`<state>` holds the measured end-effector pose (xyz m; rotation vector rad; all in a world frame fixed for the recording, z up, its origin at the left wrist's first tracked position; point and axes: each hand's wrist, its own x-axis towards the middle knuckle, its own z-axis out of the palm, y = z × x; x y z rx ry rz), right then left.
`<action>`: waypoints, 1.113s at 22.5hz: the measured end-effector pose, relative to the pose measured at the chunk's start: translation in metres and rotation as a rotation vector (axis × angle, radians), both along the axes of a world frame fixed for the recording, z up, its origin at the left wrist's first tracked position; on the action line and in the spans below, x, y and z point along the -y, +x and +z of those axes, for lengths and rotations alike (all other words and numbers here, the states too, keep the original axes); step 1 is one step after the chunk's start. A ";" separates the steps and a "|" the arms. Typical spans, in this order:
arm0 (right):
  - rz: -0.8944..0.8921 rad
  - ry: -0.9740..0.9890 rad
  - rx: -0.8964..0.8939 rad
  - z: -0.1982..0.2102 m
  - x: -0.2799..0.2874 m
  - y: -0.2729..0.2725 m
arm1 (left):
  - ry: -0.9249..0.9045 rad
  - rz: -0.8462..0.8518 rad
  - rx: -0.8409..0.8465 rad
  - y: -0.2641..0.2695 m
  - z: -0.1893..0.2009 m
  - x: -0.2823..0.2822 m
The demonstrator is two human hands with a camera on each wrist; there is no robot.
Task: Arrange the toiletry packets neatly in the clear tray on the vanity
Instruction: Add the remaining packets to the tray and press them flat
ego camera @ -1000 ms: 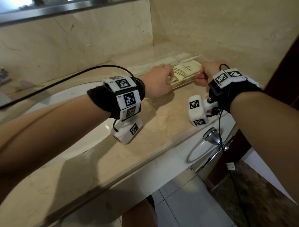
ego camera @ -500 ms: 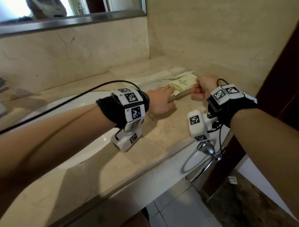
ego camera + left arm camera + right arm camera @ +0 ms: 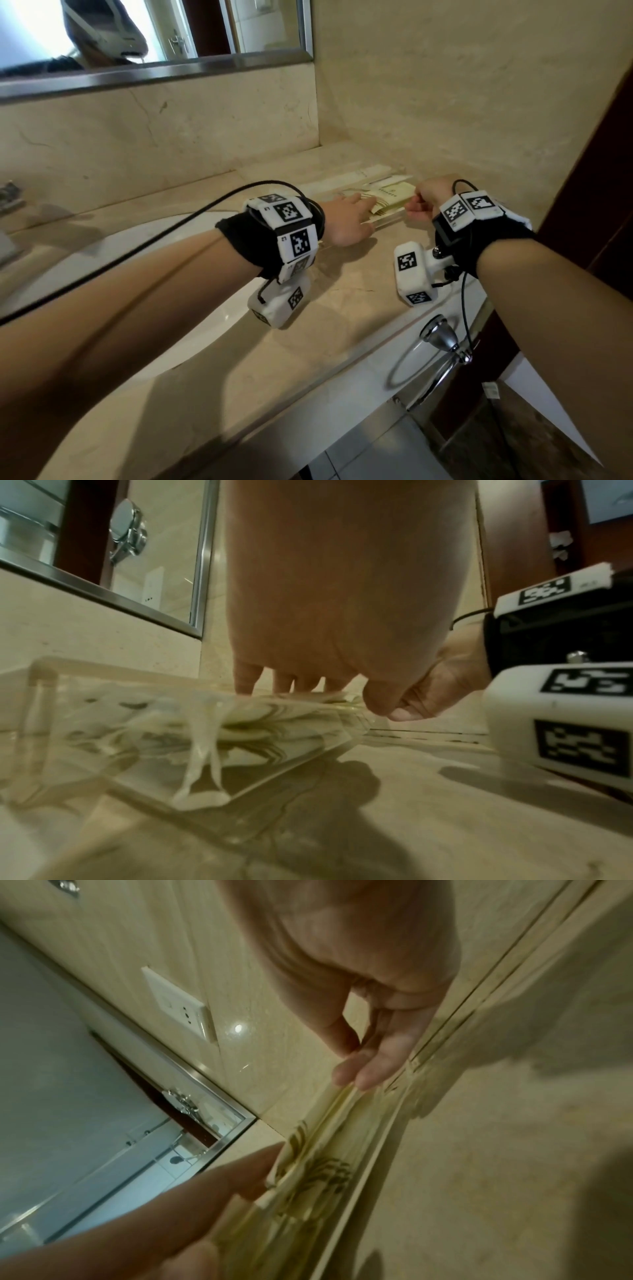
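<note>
Head view: both hands met over a stack of pale yellow packets (image 3: 390, 202) lying in a clear tray (image 3: 387, 224) at the back right corner of the beige marble counter (image 3: 342, 308), close to the side wall. The left hand (image 3: 346, 222) reached in from the left with its fingers stretched out nearly straight, their tips laid on the left end of the top packet. The right hand (image 3: 426, 202) came in from the right with its fingers curled at the right end of the stack.

Left wrist view: the left hand (image 3: 342, 588) hung over the tray (image 3: 41, 674), fingertips (image 3: 246, 680) pointing down and touching the upper surface of the packets (image 3: 246, 723); the fingers were spread slightly and not closed around anything. The right hand (image 3: 431, 685) appeared behind them at the stack's far end.

Right wrist view: the right hand (image 3: 373, 993) pinched the edge of the packets (image 3: 322, 1167) between thumb and fingertips (image 3: 368, 1077), the grip narrow. The straight fingers of the left hand (image 3: 205, 1185) touched the opposite end. Whether the packets were lifted clear of the tray floor could not be told.

Longer white packets (image 3: 363, 174) lay in the tray behind the yellow stack. A mirror (image 3: 154, 34) hung above the counter, and a chrome towel ring (image 3: 435, 346) was fixed below its front edge.
</note>
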<state>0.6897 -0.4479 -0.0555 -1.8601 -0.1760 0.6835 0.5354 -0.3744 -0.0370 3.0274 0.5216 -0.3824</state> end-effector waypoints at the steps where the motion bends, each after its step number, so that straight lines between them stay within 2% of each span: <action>1: 0.000 -0.037 0.001 -0.001 -0.002 0.003 | 0.007 0.003 -0.031 0.001 -0.003 0.000; 7: 0.073 -0.240 0.245 -0.004 0.002 0.011 | -0.006 -0.003 -0.028 -0.004 -0.005 0.002; 13: 0.153 -0.333 0.260 0.000 0.007 0.006 | -0.022 0.011 -0.013 -0.013 0.002 0.005; 15: 0.154 -0.279 0.294 0.005 0.014 0.001 | -0.038 0.019 -0.001 -0.017 0.005 0.001; 16: 0.135 -0.241 0.356 0.009 0.019 -0.005 | -0.037 0.009 -0.012 -0.021 0.006 -0.002; 18: 0.119 -0.328 0.605 0.016 0.017 -0.012 | -0.021 -0.045 -0.057 -0.028 0.001 -0.005; 21: 0.258 -0.467 0.847 0.016 0.005 -0.017 | 0.025 -0.119 -0.120 -0.035 -0.009 -0.007; 25: 0.489 -0.665 0.846 -0.001 -0.007 -0.026 | 0.047 -0.163 -0.119 -0.031 -0.016 -0.016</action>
